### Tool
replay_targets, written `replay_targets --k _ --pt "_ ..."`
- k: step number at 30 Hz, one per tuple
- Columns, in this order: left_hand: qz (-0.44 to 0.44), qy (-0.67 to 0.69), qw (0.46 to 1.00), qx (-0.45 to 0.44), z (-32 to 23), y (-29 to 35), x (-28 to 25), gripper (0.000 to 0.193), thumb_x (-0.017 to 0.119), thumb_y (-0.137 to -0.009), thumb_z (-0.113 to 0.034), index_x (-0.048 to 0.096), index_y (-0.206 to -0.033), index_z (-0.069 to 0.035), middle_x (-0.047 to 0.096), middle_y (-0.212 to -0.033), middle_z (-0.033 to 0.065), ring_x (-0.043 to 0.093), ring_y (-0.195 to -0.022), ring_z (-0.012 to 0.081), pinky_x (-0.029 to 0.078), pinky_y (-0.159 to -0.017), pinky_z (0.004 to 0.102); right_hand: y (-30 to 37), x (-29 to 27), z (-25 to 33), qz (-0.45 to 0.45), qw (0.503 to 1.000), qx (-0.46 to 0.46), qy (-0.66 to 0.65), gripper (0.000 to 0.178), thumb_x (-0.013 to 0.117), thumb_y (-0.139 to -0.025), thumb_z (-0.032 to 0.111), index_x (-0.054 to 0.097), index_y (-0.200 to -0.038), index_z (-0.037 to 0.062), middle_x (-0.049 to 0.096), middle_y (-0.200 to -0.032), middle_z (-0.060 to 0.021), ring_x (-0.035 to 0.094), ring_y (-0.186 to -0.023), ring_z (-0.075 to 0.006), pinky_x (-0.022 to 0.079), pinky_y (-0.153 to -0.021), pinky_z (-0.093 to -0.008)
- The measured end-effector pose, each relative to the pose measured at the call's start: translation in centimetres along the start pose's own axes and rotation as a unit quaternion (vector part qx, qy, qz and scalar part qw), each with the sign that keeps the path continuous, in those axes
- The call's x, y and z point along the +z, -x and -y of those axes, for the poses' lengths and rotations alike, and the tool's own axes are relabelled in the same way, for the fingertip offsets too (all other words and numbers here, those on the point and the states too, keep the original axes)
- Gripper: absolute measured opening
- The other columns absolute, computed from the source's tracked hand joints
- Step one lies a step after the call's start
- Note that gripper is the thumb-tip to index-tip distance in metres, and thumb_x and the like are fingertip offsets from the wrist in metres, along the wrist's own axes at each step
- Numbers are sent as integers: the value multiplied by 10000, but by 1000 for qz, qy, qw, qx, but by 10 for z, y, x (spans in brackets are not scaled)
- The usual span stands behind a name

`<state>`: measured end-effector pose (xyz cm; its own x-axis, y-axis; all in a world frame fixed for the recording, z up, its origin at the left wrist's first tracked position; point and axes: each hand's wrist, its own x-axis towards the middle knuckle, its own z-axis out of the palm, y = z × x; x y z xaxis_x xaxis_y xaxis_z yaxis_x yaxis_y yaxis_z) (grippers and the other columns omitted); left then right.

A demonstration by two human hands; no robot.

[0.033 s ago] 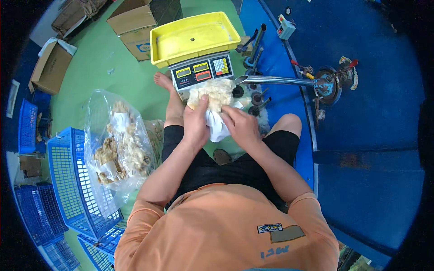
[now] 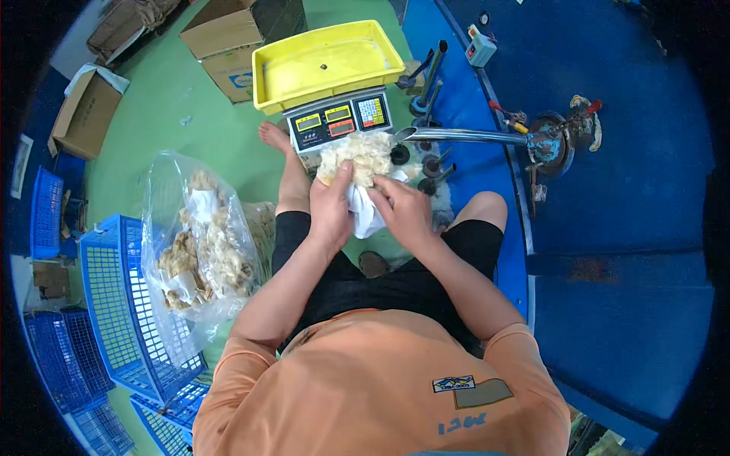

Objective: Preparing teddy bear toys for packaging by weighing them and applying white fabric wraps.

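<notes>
Between my knees I hold a cream, fluffy plush piece with a white cloth part hanging from its lower side. My left hand is closed on the left of it, thumb lying on top of the pile. On the other side, the fingers of my right hand are bent and closed at the seam between plush and white cloth. A metal pipe has its slanted open end just right of the plush, apart from it. The underside of the piece is hidden.
A scale with a yellow tray stands ahead. To the left, a clear plastic bag of fluffy pieces leans by a blue crate. Cardboard boxes stand farther off. Upright tubes and a blue machine are right.
My hands and the plush piece have shifted very slightly to the right, and my right fingers have moved a little along the cloth edge. Both hands keep their hold.
</notes>
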<state>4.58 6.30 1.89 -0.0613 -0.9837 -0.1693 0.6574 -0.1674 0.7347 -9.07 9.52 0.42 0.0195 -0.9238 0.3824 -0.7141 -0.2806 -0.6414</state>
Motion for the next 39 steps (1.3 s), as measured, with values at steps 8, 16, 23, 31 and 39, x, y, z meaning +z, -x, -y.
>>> replay_targets --k 8,16,23,31,39 --pt "21 -46 998 25 -4 0 -5 319 551 -1005 -123 523 -1292 13 661 -1147 119 673 -970 185 550 -812 280 -15 12 -4 72 963 111 -237 173 684 -858 112 648 -1013 45 645 -801 -48 587 -606 -194 461 -543 -314" --pt "19 -15 1000 4 -8 -3 -10 320 561 -1004 -147 534 -1283 8 663 -1136 115 671 -952 173 543 -790 265 -12 26 -15 94 910 114 -388 106 644 -887 81 595 -949 11 604 -743 -33 507 -560 -120 433 -520 -281" --pt "13 -2 1000 -27 -8 -5 -14 296 552 -1005 -142 543 -1269 -9 659 -1127 114 666 -916 159 540 -773 257 -18 3 -10 261 829 233 -436 151 637 -902 120 573 -988 14 613 -720 -36 506 -530 -131 427 -499 -292" --pt "9 -114 990 83 3 -15 -41 282 558 -1002 -135 550 -1255 -12 642 -1150 117 654 -864 145 541 -761 251 -38 -4 -11 166 943 144 -250 231 643 -911 169 577 -1046 -7 652 -748 -64 550 -546 -171 443 -503 -332" --pt "27 -148 988 20 -2 -38 -6 237 541 -976 -43 587 -1205 0 636 -1147 113 640 -825 138 540 -779 240 -47 -12 -39 -42 994 92 -44 313 647 -911 196 604 -1181 44 697 -809 -138 621 -592 -274 474 -552 -400"
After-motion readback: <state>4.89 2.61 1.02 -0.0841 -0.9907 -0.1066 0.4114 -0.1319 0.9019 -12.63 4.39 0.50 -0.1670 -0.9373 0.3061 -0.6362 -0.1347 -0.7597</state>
